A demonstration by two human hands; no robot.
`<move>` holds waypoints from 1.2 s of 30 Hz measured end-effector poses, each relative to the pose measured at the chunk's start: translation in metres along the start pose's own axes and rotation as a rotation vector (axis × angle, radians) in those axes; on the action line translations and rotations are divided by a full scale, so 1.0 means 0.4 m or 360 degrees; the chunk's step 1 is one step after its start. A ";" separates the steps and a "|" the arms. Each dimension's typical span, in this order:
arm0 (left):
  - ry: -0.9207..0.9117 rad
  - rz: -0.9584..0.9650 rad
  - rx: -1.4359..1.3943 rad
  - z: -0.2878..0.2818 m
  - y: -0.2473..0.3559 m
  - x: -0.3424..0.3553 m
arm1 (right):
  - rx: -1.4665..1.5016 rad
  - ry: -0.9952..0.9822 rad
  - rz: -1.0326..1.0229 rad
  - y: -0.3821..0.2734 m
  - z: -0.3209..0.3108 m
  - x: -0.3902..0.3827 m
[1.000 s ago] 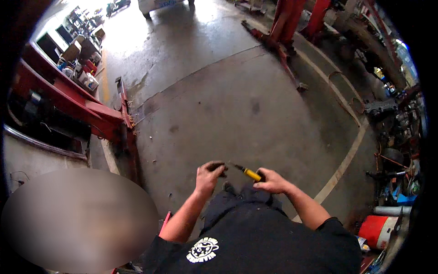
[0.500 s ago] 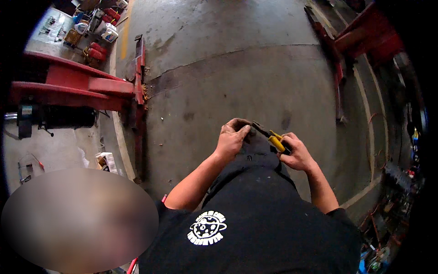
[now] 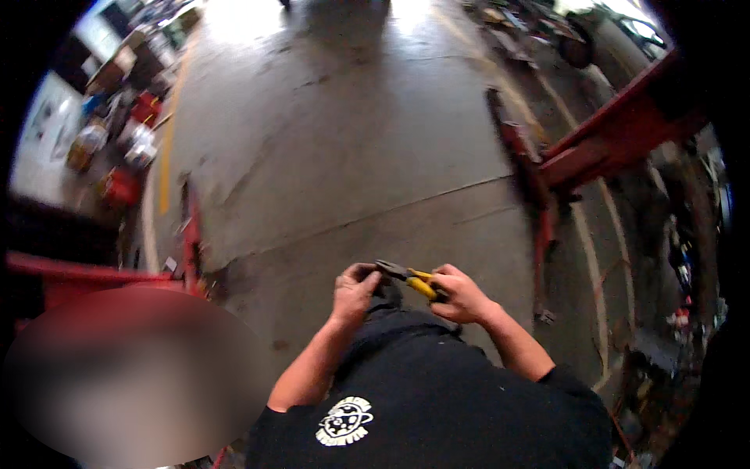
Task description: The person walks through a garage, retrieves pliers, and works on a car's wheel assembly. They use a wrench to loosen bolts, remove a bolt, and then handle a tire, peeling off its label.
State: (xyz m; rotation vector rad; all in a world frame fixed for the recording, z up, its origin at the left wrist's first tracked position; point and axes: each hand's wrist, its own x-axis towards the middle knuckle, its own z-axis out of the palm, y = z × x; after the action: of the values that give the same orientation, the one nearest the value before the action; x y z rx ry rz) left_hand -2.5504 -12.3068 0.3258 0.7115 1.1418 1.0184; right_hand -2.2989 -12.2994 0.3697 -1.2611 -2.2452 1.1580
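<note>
Yellow-handled pliers (image 3: 422, 288), already gripped in my right hand (image 3: 464, 298), reach left above the floor (image 3: 336, 180) to my left hand (image 3: 356, 291), fingers curled narrow, but I cannot tell what they pinch or what's finished.

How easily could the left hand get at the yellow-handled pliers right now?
Very likely yes: the left hand is right by the tip of the pliers, with nothing visible in between. The right hand grips the handles, so the tip looks freer.
</note>
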 end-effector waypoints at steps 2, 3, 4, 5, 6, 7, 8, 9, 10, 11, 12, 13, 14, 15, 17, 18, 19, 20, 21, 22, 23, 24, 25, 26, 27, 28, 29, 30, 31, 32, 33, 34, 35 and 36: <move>-0.0057 0.0025 0.0203 0.079 0.124 0.120 | -0.0014 0.0111 0.0057 0.034 -0.114 0.052; -0.0082 -0.0015 0.0182 0.115 0.151 0.190 | -0.0013 0.0184 0.0031 0.062 -0.155 0.081; -0.0120 -0.0038 0.0189 0.141 0.176 0.267 | -0.0006 0.0299 0.0039 0.094 -0.200 0.112; -0.0129 -0.0074 0.0184 0.167 0.197 0.323 | -0.0002 0.0306 0.0083 0.128 -0.240 0.131; -0.0188 -0.0075 0.0250 0.196 0.230 0.385 | 0.0006 0.0298 0.0086 0.162 -0.290 0.163; -0.0262 -0.0091 0.0306 0.216 0.242 0.466 | 0.0007 0.0290 0.0112 0.210 -0.323 0.198; -0.0310 -0.0091 0.0352 0.245 0.255 0.556 | 0.0021 0.0355 0.0119 0.273 -0.355 0.238; -0.0322 -0.0172 0.0238 0.285 0.262 0.641 | 0.0032 0.0433 0.0159 0.332 -0.380 0.274; -0.0383 -0.0217 0.0257 0.317 0.253 0.749 | 0.0026 0.0480 0.0221 0.388 -0.421 0.315; -0.0414 -0.0223 0.0274 0.350 0.245 0.851 | 0.0006 0.0487 0.0241 0.449 -0.474 0.363; -0.0428 -0.0251 0.0242 0.379 0.235 0.948 | -0.0010 0.0484 0.0254 0.513 -0.530 0.413; -0.0413 -0.0280 0.0204 0.405 0.251 1.016 | -0.0019 0.0458 0.0253 0.554 -0.587 0.461; -0.0390 -0.0309 0.0163 0.431 0.269 1.086 | -0.0042 0.0434 0.0155 0.604 -0.637 0.518; -0.0347 -0.0276 0.0137 0.460 0.287 1.158 | -0.0082 0.0334 0.0169 0.649 -0.707 0.577; -0.0306 -0.0253 0.0111 0.512 0.370 1.287 | -0.0141 0.0168 0.0251 0.685 -0.857 0.708; -0.0286 -0.0239 0.0117 0.529 0.417 1.348 | -0.0150 0.0101 0.0194 0.712 -0.926 0.778; -0.0294 -0.0274 0.0182 0.546 0.464 1.415 | -0.0187 0.0050 0.0193 0.727 -0.991 0.839; -0.0272 -0.0288 0.0243 0.567 0.510 1.488 | -0.0226 -0.0015 0.0160 0.758 -1.065 0.913; -0.0252 -0.0303 0.0305 0.588 0.554 1.563 | -0.0265 -0.0077 0.0129 0.792 -1.136 0.990; -0.0228 -0.0365 0.0200 0.604 0.579 1.629 | -0.0293 -0.0086 0.0035 0.836 -1.177 1.061; -0.0196 -0.0378 0.0204 0.620 0.584 1.712 | -0.0324 -0.0147 0.0040 0.872 -1.233 1.133; -0.0177 -0.0394 0.0210 0.635 0.581 1.808 | -0.0357 -0.0200 0.0055 0.905 -1.292 1.204; -0.0197 -0.0423 0.0235 0.648 0.572 1.919 | -0.0384 -0.0224 0.0104 0.949 -1.343 1.266; -0.0207 -0.0381 0.0190 0.664 0.574 2.023 | -0.0415 -0.0148 0.0084 1.010 -1.382 1.336; -0.0154 -0.0436 0.0129 0.691 0.580 2.135 | -0.0419 -0.0165 0.0114 1.073 -1.425 1.404; -0.0153 -0.0412 0.0179 0.693 0.581 2.248 | -0.0413 -0.0153 0.0138 1.135 -1.468 1.475; -0.0149 -0.0391 0.0228 0.712 0.623 2.352 | -0.0402 -0.0145 0.0163 1.183 -1.522 1.553; -0.0091 -0.0559 0.0174 0.733 0.669 2.451 | -0.0370 -0.0030 0.0073 1.222 -1.571 1.629; -0.0082 -0.0630 0.0219 0.766 0.739 2.539 | -0.0383 -0.0013 0.0087 1.279 -1.609 1.704; -0.0114 -0.0617 0.0194 0.792 0.768 2.642 | -0.0407 0.0012 0.0137 1.307 -1.671 1.770; -0.0154 -0.0608 0.0172 0.815 0.796 2.759 | -0.0430 0.0043 0.0195 1.332 -1.740 1.834; -0.0234 -0.0576 0.0247 0.840 0.833 2.859 | -0.0485 0.0051 0.0216 1.360 -1.811 1.876; -0.0282 -0.0597 0.0319 0.880 0.883 2.961 | -0.0528 0.0081 0.0272 1.395 -1.875 1.940; -0.0329 -0.0614 0.0395 0.930 0.935 3.046 | -0.0567 0.0113 0.0327 1.428 -1.937 2.000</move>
State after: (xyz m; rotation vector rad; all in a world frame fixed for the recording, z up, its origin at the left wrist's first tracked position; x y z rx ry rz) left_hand -2.1998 -11.0266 0.2882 0.7368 1.1772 0.4721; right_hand -1.9557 -11.0966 0.3218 -1.6733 -2.3842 0.7791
